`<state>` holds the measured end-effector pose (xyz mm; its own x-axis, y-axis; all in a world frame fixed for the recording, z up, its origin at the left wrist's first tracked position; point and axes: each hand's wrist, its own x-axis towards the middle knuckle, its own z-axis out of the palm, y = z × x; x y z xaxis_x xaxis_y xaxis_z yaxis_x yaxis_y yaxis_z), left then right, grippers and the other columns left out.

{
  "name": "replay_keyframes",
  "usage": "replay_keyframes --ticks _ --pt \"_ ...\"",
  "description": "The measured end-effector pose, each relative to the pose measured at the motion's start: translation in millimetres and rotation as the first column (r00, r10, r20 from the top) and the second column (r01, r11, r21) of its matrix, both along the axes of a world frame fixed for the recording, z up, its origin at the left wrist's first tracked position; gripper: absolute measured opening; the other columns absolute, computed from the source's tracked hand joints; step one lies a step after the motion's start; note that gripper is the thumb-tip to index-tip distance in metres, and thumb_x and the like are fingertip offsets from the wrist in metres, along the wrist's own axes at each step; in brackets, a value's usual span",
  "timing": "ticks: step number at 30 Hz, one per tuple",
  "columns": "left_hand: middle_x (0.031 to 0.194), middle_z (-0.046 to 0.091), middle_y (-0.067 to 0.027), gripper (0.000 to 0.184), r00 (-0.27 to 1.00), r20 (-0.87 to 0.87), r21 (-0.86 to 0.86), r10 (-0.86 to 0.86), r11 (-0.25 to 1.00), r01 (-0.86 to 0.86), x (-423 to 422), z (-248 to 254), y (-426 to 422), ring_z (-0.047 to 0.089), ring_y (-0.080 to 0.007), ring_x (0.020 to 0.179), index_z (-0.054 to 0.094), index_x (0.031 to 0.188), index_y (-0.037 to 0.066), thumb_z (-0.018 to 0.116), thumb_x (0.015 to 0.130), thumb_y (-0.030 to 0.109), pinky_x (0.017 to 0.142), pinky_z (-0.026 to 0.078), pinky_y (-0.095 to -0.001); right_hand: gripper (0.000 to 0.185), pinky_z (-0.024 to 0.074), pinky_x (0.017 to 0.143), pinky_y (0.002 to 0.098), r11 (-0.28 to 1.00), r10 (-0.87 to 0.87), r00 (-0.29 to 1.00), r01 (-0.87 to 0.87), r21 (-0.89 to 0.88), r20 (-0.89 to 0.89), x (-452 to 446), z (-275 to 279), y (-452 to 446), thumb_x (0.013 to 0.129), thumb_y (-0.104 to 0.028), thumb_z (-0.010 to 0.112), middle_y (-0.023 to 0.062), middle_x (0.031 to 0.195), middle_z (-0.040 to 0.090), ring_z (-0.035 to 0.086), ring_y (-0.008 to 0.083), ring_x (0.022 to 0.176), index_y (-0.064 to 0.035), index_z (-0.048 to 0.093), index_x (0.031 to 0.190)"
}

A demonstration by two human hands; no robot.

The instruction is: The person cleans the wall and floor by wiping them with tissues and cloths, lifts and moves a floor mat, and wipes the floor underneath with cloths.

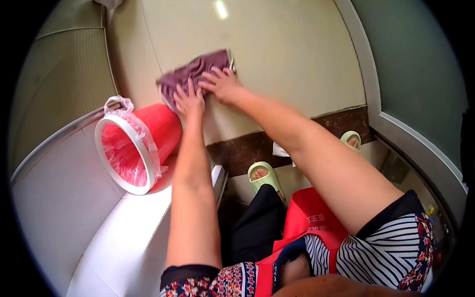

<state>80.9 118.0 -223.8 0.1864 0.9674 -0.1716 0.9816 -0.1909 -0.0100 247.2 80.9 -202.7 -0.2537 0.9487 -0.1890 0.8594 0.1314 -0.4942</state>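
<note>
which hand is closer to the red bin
Left: the left hand is spread on the purple cloth, just right of the red bin. The right hand rests farther right along the cloth.

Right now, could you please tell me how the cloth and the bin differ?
Colour: the cloth is purple, while the bin is red with a white rim.
Shape: the cloth is spread and wrinkled; the bin keeps a round, hollow form, lined with a clear bag.
Contact: the left hand and right hand press on the cloth, but neither touches the bin.
</note>
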Motion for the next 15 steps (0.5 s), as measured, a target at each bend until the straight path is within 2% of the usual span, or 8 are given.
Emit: replay_keyframes --ticks 1,2,5,6,7,9,12,15 --pt "0.147 0.026 -0.0136 0.052 0.991 -0.010 0.043 0.137 0.990 -0.137 5.3 -1.5 -26.1 0.026 -0.0410 0.131 0.037 0.139 0.032 0.047 0.090 0.046 0.101 0.029 -0.0546 0.053 0.0242 0.104 0.0481 0.995 0.031 0.999 -0.032 0.091 0.017 -5.9 -7.3 -11.1 0.082 -0.024 0.051 0.0016 0.144 0.033 0.026 0.0250 0.134 -0.0253 0.042 0.135" --pt "0.147 0.027 -0.0132 0.051 0.977 -0.022 0.050 0.210 0.977 -0.209 4.9 -6.0 -52.8 0.026 -0.0411 0.130 0.037 0.138 0.032 0.048 0.090 0.045 0.100 0.029 -0.0549 0.052 0.0238 0.103 0.0480 0.996 0.082 0.997 -0.081 0.044 -0.016 -9.1 -3.9 -23.1 0.082 -0.023 0.051 0.0008 0.145 0.031 0.024 0.0264 0.134 -0.0254 0.042 0.134" --pt "0.147 0.027 -0.0117 0.051 0.901 -0.162 -0.043 0.403 0.909 -0.414 13.0 1.5 -98.6 0.025 -0.0420 0.131 0.036 0.139 0.032 0.045 0.091 0.046 0.101 0.026 -0.0568 0.041 0.0285 0.100 0.0433 0.929 0.103 0.973 -0.020 0.368 -0.208 -18.8 -38.1 -57.2 0.078 -0.023 0.053 0.0014 0.132 0.046 0.034 0.0267 0.127 -0.0212 0.055 0.119" --pt "0.148 0.026 -0.0110 0.051 0.891 -0.131 -0.049 0.435 0.895 -0.444 18.8 0.9 -96.0 0.024 -0.0425 0.132 0.034 0.140 0.032 0.042 0.091 0.048 0.102 0.023 -0.0576 0.034 0.0290 0.099 0.0435 0.921 0.128 0.978 -0.054 0.385 -0.167 -10.2 -35.1 -49.3 0.080 -0.024 0.052 -0.0004 0.130 0.047 0.036 0.0247 0.126 -0.0227 0.057 0.113" --pt "0.149 0.025 -0.0104 0.051 0.877 -0.112 -0.061 0.467 0.878 -0.475 19.4 0.0 -89.5 0.022 -0.0430 0.133 0.033 0.140 0.032 0.039 0.092 0.049 0.103 0.021 -0.0583 0.028 0.0295 0.098 0.0437 0.916 0.152 0.979 -0.089 0.392 -0.134 -5.9 -30.4 -41.2 0.081 -0.026 0.051 -0.0022 0.128 0.048 0.037 0.0227 0.125 -0.0242 0.059 0.108" --pt "0.152 0.017 -0.0103 0.053 0.766 -0.055 -0.208 0.640 0.743 -0.636 39.9 8.1 -64.2 0.015 -0.0447 0.136 0.027 0.143 0.032 0.030 0.094 0.052 0.104 0.017 -0.0585 0.026 0.0288 0.099 0.0444 0.918 0.213 0.971 -0.159 0.362 -0.112 0.1 -36.1 -8.2 0.082 -0.027 0.051 -0.0049 0.129 0.048 0.037 0.0193 0.126 -0.0272 0.060 0.107" --pt "0.153 0.009 -0.0122 0.059 0.520 -0.007 -0.316 0.854 0.492 -0.811 80.3 7.3 -11.4 0.010 -0.0462 0.135 0.021 0.145 0.028 0.026 0.092 0.054 0.103 0.021 -0.0598 0.030 0.0264 0.103 0.0455 0.956 0.258 0.966 -0.254 0.149 -0.009 21.8 -8.6 46.5 0.084 -0.028 0.052 -0.0074 0.132 0.046 0.030 0.0175 0.131 -0.0304 0.058 0.114" --pt "0.151 0.012 -0.0143 0.062 0.581 0.078 -0.356 0.810 0.567 -0.743 130.6 10.6 40.0 0.016 -0.0489 0.130 0.023 0.143 0.028 0.030 0.089 0.056 0.104 0.020 -0.0583 0.028 0.0273 0.103 0.0471 0.974 0.145 0.989 -0.147 0.173 0.020 58.6 -27.4 91.9 0.085 -0.032 0.052 -0.0094 0.133 0.045 0.030 0.0174 0.131 -0.0339 0.059 0.112"
